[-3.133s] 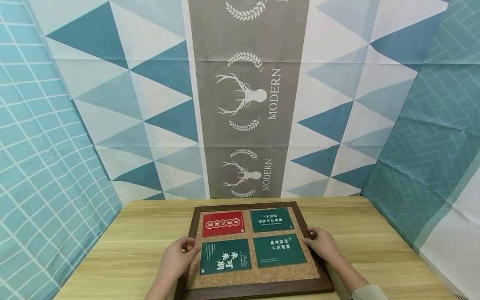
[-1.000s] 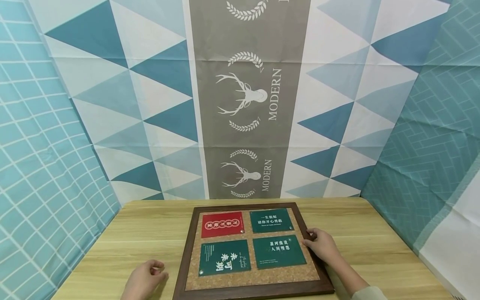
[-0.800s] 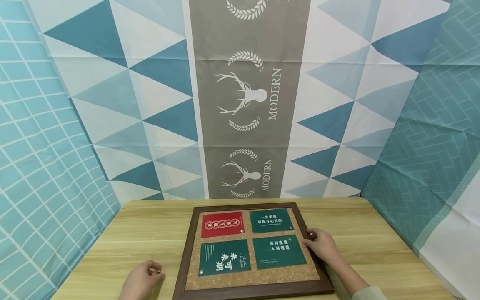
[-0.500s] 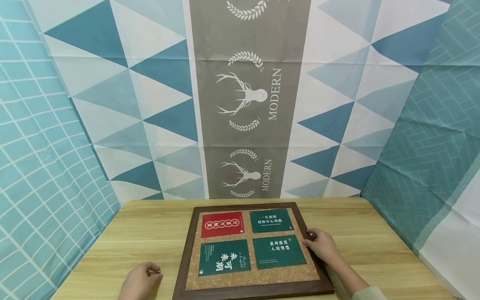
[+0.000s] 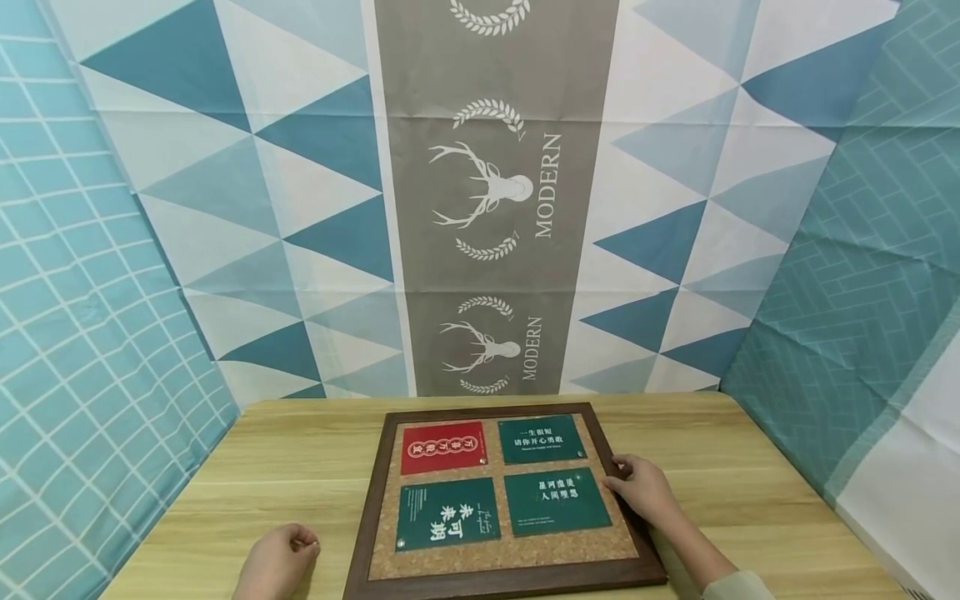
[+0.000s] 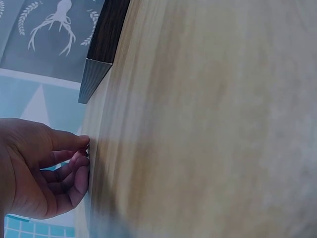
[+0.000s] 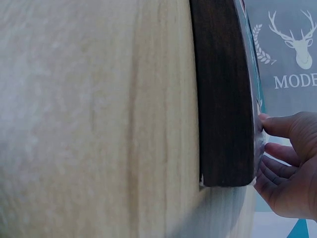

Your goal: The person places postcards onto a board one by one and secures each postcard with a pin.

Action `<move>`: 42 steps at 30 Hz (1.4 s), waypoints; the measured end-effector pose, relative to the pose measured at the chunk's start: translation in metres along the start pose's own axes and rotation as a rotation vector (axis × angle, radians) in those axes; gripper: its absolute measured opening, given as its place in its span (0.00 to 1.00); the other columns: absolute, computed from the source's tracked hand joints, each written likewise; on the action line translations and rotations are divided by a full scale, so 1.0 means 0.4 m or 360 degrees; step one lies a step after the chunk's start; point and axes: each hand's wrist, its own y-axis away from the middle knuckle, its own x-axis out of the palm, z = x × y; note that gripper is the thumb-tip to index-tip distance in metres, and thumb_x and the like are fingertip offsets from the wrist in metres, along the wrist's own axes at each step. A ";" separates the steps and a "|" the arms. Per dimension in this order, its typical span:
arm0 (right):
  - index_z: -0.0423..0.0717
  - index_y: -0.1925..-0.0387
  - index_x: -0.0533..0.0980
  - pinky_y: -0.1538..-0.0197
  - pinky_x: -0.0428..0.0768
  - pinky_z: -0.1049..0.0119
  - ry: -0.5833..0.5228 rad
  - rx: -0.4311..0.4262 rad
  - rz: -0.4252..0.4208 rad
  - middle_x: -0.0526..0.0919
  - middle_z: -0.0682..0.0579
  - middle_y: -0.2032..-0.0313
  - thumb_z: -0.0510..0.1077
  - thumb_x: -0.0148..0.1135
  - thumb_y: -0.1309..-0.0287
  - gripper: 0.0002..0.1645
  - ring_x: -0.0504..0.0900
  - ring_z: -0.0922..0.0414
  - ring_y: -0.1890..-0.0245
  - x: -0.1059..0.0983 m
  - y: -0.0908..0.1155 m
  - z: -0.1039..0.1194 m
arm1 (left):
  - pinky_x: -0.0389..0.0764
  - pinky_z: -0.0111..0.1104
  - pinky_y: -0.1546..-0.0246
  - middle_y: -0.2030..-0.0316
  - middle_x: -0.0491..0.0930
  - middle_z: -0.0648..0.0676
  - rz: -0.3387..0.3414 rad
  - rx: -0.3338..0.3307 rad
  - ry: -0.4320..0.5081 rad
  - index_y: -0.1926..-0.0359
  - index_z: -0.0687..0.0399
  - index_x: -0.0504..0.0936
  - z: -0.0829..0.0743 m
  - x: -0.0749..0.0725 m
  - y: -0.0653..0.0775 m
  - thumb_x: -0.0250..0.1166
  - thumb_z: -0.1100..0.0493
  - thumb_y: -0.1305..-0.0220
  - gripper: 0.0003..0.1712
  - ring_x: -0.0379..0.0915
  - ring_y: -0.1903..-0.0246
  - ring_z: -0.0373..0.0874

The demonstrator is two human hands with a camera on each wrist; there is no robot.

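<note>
A cork board with a dark brown wooden frame (image 5: 510, 581) lies flat on the table. Fixed to its cork are a red card (image 5: 444, 448) and three green cards, among them the upper right (image 5: 542, 439), lower right (image 5: 557, 502) and lower left (image 5: 447, 512) ones. My right hand (image 5: 647, 487) holds the frame's right edge between thumb and fingers. Left of the board, my left hand (image 5: 276, 560) rests on the table with loosely curled fingers, apart from the frame, and nothing shows in it. In the left wrist view a frame corner (image 6: 99, 62) stands beyond that hand.
The pale wood-grain table (image 5: 292, 450) extends on both sides of the board. Behind it hangs a patterned cloth (image 5: 495, 208) with deer heads and triangles. Blue-green tiled cloths (image 5: 97, 333) close off the sides.
My left hand has let go of the frame's left edge and moved left and toward me, down to the table. The right hand keeps its place. The board has barely moved.
</note>
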 end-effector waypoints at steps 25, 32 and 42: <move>0.30 0.47 0.73 0.69 0.78 0.60 -0.0035 -0.0018 -0.0006 0.80 0.43 0.64 0.41 0.65 0.47 0.27 0.79 0.52 0.66 -0.001 0.007 0.002 | 0.71 0.31 0.73 0.75 0.78 0.49 -0.0117 0.0083 0.0145 0.65 0.64 0.81 -0.019 0.000 0.005 0.60 0.64 0.45 0.08 0.72 0.74 0.40; 0.30 0.47 0.73 0.69 0.78 0.61 -0.0045 -0.0025 -0.0006 0.81 0.44 0.64 0.41 0.65 0.47 0.27 0.79 0.52 0.66 -0.002 0.007 0.002 | 0.72 0.31 0.71 0.74 0.79 0.49 -0.0119 0.0067 0.0201 0.63 0.64 0.82 -0.033 -0.003 0.009 0.59 0.63 0.43 0.10 0.72 0.72 0.39; 0.29 0.47 0.72 0.70 0.77 0.62 -0.0054 -0.0037 0.0006 0.80 0.44 0.64 0.40 0.65 0.47 0.27 0.79 0.53 0.66 -0.002 0.007 0.002 | 0.71 0.26 0.75 0.74 0.79 0.49 -0.0095 0.0085 0.0300 0.63 0.63 0.82 -0.057 0.001 0.012 0.64 0.61 0.44 0.10 0.71 0.73 0.37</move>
